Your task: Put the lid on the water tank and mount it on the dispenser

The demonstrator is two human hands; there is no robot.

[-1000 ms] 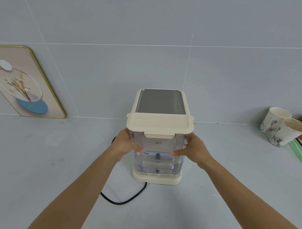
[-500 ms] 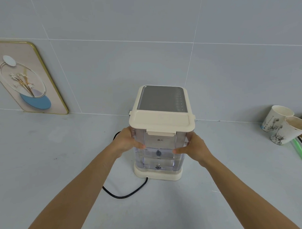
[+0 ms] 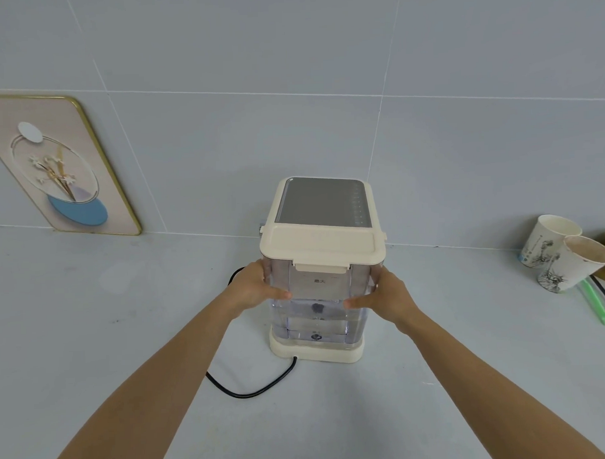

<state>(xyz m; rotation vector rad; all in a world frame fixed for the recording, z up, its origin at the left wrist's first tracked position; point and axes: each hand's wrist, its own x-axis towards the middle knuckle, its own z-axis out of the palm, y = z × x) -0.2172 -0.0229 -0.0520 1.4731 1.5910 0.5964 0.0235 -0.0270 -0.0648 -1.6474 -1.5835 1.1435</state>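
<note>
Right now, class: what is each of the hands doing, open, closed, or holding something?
Left hand: closed on the left side of the water tank.
Right hand: closed on the tank's right side.

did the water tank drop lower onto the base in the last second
Yes. The water tank has come down: the gap above the dispenser's base has closed.
</note>
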